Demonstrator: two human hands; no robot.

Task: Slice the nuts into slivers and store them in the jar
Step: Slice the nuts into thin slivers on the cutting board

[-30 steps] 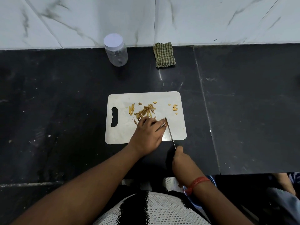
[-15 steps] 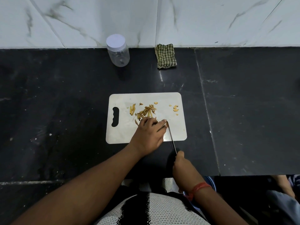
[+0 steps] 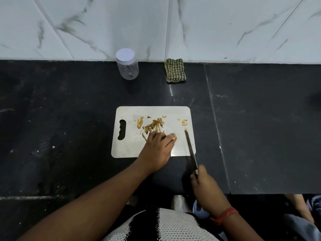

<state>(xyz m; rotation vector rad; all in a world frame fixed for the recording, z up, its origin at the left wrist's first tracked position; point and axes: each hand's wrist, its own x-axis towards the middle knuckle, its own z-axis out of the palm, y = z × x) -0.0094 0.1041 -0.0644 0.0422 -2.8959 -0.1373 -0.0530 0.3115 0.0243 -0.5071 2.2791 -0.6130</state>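
Note:
A white cutting board (image 3: 132, 146) lies on the black counter. Tan nut slivers (image 3: 153, 125) are scattered over its middle, with a few nut pieces (image 3: 184, 122) near its right edge. My left hand (image 3: 157, 150) rests on the board, its fingertips pinching a nut piece (image 3: 175, 137). My right hand (image 3: 205, 186) grips the handle of a knife (image 3: 190, 147); the blade points away from me over the board's right edge, a little to the right of the pinched nut. A clear plastic jar (image 3: 128, 67) with a white lid on stands at the back by the wall.
A folded green checked cloth (image 3: 175, 70) lies against the marble wall, right of the jar. The black counter (image 3: 260, 127) ends in a front edge just under my right hand. Another person's clothing shows at the bottom right.
The knife has swung to the right, away from my left fingertips, and now lies over the board's right edge. My left hand stays on the nut piece.

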